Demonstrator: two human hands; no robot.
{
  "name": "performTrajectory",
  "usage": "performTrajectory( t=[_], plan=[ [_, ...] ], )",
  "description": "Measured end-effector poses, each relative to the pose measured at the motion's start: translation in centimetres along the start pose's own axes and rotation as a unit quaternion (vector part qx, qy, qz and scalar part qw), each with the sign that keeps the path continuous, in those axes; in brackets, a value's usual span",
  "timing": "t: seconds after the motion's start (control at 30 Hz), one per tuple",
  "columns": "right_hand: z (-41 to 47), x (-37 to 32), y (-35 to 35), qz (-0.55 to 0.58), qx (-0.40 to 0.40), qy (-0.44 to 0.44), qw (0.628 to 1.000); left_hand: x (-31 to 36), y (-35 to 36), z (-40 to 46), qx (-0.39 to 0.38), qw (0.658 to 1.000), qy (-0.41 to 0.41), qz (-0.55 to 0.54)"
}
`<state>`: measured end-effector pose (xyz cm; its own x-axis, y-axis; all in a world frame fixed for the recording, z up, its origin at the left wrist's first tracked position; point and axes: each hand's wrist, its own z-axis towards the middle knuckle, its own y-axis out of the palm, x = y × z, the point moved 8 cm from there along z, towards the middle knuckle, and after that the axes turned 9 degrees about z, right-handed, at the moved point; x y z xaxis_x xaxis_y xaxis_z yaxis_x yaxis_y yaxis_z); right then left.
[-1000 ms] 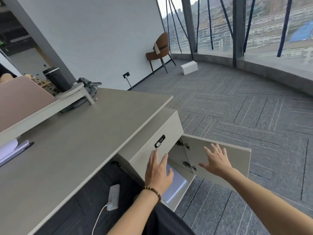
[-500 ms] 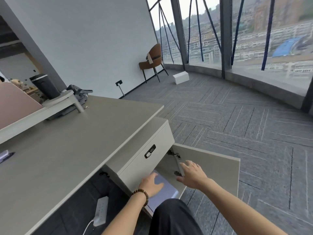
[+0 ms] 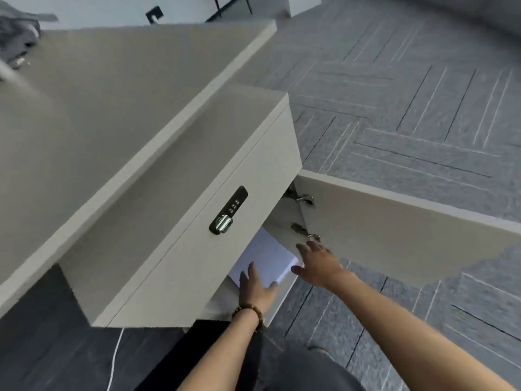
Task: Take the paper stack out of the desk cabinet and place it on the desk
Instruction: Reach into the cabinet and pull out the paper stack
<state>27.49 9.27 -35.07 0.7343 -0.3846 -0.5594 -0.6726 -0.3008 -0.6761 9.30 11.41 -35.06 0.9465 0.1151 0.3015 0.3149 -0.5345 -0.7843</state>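
A white paper stack (image 3: 267, 256) lies inside the beige desk cabinet (image 3: 197, 249), just below the drawer front with its combination lock (image 3: 228, 211). The cabinet door (image 3: 394, 230) stands swung open to the right. My left hand (image 3: 256, 286), with a bead bracelet on the wrist, lies flat on the stack's near edge, fingers apart. My right hand (image 3: 318, 263) reaches in at the stack's right corner, fingers spread; whether it touches the paper I cannot tell. The beige desk (image 3: 112, 94) top stretches above and to the left.
Grey patterned carpet (image 3: 408, 108) covers the floor to the right. A dark grey bundle (image 3: 14, 38) sits at the desk's far left corner. A white cable (image 3: 115, 359) hangs under the desk. My dark-clothed knee (image 3: 310, 371) is at the bottom.
The view has dropped and closed in on the cabinet. Both hands have gone lower and deeper into the opening, from in front of the drawer and door down onto the paper stack.
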Motion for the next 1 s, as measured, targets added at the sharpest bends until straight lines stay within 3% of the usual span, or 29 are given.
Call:
performTrajectory(
  t=[0.27, 0.43, 0.73, 1.0],
  plan=[
    [9.5, 4.1, 6.8, 0.032, -0.052, 0.023, 0.998, -3.8, 7.4, 6.7, 0.031, 0.987, -0.113, -0.111],
    [12.8, 6.2, 10.1, 0.061, -0.059, 0.022, 0.996, -6.0, 10.2, 9.6, 0.051, 0.976, -0.180, -0.108],
    [16.2, 7.3, 12.3, 0.090, -0.036, 0.003, 0.995, -10.0, 12.3, 12.5, 0.053, 0.949, -0.292, -0.103],
    [19.1, 7.3, 13.6, 0.107, -0.010, 0.047, 0.993, -10.5, 11.9, 14.5, 0.086, 0.926, -0.342, -0.136]
  ],
)
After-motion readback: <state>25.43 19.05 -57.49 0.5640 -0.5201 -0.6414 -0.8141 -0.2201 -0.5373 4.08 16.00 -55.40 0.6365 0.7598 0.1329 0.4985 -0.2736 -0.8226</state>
